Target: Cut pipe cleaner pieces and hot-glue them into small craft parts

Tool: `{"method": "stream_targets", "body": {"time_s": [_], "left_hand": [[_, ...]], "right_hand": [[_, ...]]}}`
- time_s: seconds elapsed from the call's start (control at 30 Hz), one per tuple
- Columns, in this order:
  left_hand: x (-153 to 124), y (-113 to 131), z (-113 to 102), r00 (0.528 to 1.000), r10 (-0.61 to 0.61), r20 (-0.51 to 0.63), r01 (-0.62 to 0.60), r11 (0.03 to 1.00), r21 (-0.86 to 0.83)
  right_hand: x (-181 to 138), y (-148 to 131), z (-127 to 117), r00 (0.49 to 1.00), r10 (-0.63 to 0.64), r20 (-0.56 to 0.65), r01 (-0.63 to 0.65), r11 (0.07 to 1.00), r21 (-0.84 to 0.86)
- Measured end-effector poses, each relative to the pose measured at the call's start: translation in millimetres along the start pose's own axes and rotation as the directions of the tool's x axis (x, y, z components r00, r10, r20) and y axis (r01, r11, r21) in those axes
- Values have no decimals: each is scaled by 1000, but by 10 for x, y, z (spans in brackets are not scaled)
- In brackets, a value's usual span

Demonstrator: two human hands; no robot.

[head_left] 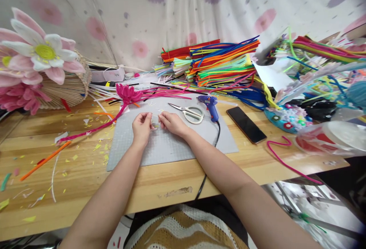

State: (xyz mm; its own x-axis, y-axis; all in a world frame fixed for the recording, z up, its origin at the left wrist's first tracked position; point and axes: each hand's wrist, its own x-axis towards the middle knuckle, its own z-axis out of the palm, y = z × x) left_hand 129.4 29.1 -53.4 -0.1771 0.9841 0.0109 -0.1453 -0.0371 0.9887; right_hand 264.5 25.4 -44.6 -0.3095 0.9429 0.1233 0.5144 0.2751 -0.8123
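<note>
Over the grey cutting mat (pixel 126 150), my left hand (pixel 142 126) and my right hand (pixel 170 123) face each other a short way apart. Both are closed in a pinch. Something small, thin and pale shows near the fingertips, too fine to name. Just beyond my right hand lie scissors (pixel 192 114) with pale handles, pointing left. A blue glue gun (pixel 211 107) rests to their right, its black cord running towards the table's front edge. Behind my left hand is a pink pipe-cleaner flower (pixel 127 93) with a long fuzzy stem.
Bundles of coloured pipe cleaners (pixel 223 62) are piled at the back. A phone (pixel 246 124) and a clear plastic tub (pixel 331 138) are at right. A fan-like basket with large flowers (pixel 44 53) stands left. Yellow scraps and an orange pipe cleaner (pixel 45 160) litter the wooden table (pixel 85 188).
</note>
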Motion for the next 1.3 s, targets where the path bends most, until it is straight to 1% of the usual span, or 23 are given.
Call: {"method": "stream_targets", "body": {"time_s": [0.13,0.2,0.23,0.3,0.4,0.5,0.57,0.63,0.7,0.83,0.9,1.0,1.13,1.23,1.3], "left_hand": [[21,-7,-22,1000,1,-16,-1,1000,-19],[26,-8,-25,1000,-7,-17,6,1000,-26],[28,-7,-25,1000,-9,-18,8,1000,-30],[28,-5,-23,1000,-12,-17,12,999,-34],[25,-2,-21,1000,-21,-19,20,999,-34],[23,-6,-24,999,-25,-26,24,999,-26],[23,-12,-28,999,-22,-27,22,999,-23],[24,-15,-31,1000,-17,-25,17,1000,-19],[25,-16,-34,1000,-15,-23,15,1000,-18],[23,-9,-31,1000,-25,-13,24,999,-43],[19,-1,-24,1000,-29,0,29,998,-52],[8,17,-12,999,-39,18,39,998,-49],[9,44,-21,998,-53,34,55,996,-76],[28,73,-39,997,-66,39,72,983,-172],[39,97,-46,995,-91,27,95,966,-239]], "right_hand": [[2,29,12,999,-10,-48,7,998,-67],[8,50,27,998,19,-57,-21,999,-28],[12,61,36,998,47,-45,-46,999,24],[24,77,54,993,115,20,-116,976,186],[41,78,70,973,199,120,-231,881,412],[50,56,66,957,252,142,-289,813,506],[49,52,61,955,257,151,-297,800,521],[46,71,61,958,249,144,-288,814,505],[43,110,63,969,228,96,-247,854,457],[52,175,62,985,132,-110,-96,954,284],[66,168,71,984,66,-163,-31,978,205],[94,109,119,991,15,-135,1,993,114],[116,41,189,995,33,-98,-31,999,23],[116,58,180,989,66,-130,-65,998,13],[112,91,146,983,100,-152,-93,994,50]]}}
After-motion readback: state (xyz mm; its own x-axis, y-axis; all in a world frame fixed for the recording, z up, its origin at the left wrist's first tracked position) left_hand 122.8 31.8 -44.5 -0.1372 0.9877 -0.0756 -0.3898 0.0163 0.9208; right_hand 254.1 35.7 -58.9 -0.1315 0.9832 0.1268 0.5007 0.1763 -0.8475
